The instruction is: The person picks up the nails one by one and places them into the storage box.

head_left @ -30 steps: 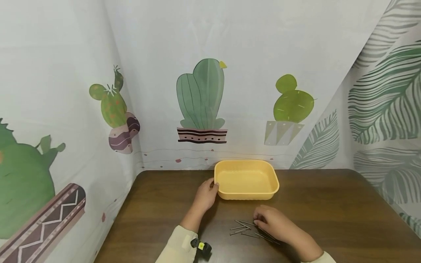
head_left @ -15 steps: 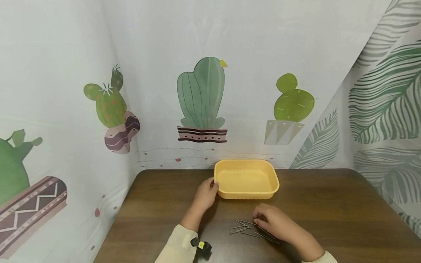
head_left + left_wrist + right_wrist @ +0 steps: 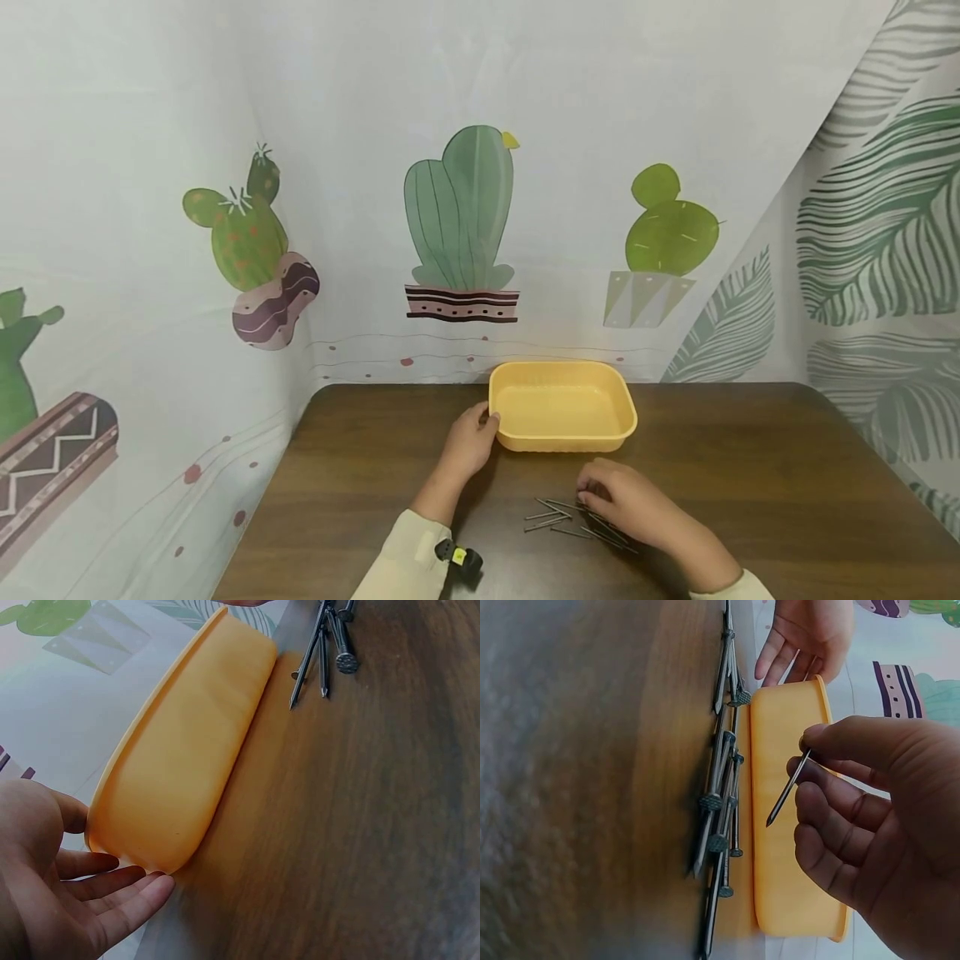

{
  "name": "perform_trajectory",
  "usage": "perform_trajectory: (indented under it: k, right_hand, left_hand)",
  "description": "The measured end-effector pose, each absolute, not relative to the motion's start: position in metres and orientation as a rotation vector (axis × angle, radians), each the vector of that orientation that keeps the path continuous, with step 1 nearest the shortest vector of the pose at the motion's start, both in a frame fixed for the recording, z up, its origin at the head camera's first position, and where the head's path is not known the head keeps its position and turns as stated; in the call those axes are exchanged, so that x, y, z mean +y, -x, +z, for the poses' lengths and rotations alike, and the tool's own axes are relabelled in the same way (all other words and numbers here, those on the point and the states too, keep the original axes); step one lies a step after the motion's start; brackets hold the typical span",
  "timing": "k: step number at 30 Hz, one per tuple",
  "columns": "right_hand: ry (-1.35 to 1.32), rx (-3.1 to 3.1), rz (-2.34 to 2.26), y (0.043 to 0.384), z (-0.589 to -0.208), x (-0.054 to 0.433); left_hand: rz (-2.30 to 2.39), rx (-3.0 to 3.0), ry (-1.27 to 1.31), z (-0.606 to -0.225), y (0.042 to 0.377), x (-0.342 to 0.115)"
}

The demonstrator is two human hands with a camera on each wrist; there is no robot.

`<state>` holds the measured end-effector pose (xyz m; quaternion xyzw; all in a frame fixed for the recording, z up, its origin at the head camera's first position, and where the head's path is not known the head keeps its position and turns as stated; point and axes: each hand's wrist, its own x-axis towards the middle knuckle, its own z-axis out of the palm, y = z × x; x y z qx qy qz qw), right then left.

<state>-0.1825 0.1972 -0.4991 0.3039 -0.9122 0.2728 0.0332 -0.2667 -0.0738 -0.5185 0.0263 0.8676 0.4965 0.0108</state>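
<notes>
A yellow plastic basin [image 3: 558,444] stands at the back of the brown table. At its left end my left hand [image 3: 467,442] holds the corner, thumb at the rim and fingers along the end wall [image 3: 169,772]. My right hand [image 3: 630,504] is in front of the basin, over the right part of a loose pile of metal nails [image 3: 551,523]. Between thumb and index finger it pinches one nail [image 3: 789,787] near the head, point slanting down. The other fingers are curled loosely below it. In the right wrist view, the remaining nails [image 3: 724,802] lie overlapping on the table.
The wooden table [image 3: 360,483] reaches to a white cloth backdrop [image 3: 570,100] printed with cacti and leaves, close behind the basin. A small black device [image 3: 461,562] with a yellow mark is strapped at the left sleeve.
The right hand has shifted very slightly upward, away from the nails. The left hand and the basin keep their places relative to the table; the head view tilts a little.
</notes>
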Motion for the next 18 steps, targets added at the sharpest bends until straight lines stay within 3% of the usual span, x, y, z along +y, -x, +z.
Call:
perform_trajectory:
  k: [18]
  right_hand:
    - [-0.787, -2.579, 0.845, 0.195, -0.497, 0.190]
  left_hand:
    - [1.564, 2.695, -0.070, -0.522, 0.268, -0.073]
